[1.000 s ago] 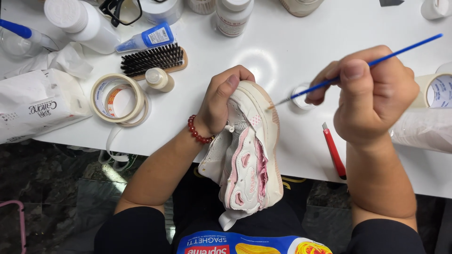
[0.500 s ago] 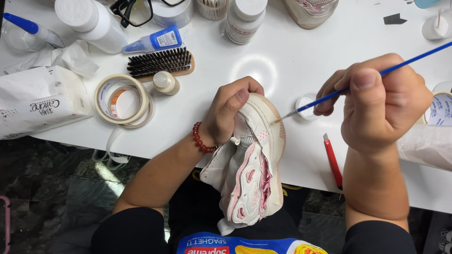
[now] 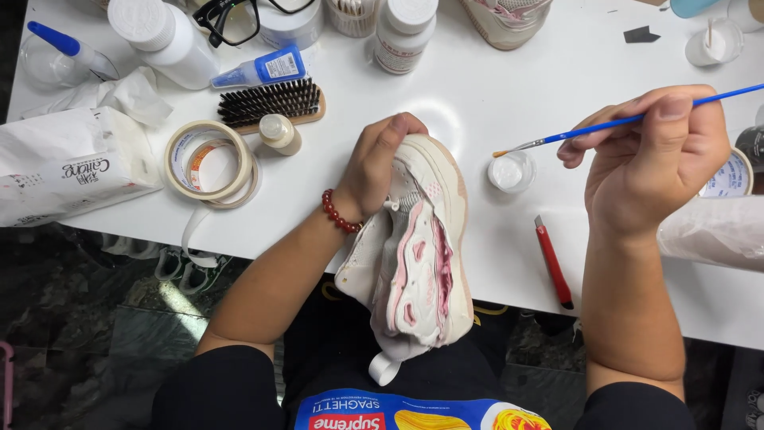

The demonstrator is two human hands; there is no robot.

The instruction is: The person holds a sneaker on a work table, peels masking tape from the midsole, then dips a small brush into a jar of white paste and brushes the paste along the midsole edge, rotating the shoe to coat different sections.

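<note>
At the near edge of the white bench point(image 3: 509, 95), a white-and-pink sneaker point(image 3: 418, 263) turned sole-side up, toe on the bench top, heel hanging over the lap. Left hand point(image 3: 382, 163) closed around the toe end, fingers curled over the upper, red bead bracelet point(image 3: 341, 215) at the wrist. Right hand point(image 3: 649, 155) off to the right, fingers pinched shut on a thin blue paintbrush point(image 3: 629, 121), bristle tip aimed left and poised just above a small round pot of white paint point(image 3: 511, 171). Sneaker's long axis running away from the body toward the bench; brush lying almost crosswise to it. Pot between brush hand and sneaker, sneaker left of the tip. Red utility knife point(image 3: 553, 263) flat beside the sneaker; tape rolls point(image 3: 211, 163) and bristle brush point(image 3: 270, 102) well apart on the left.
</note>
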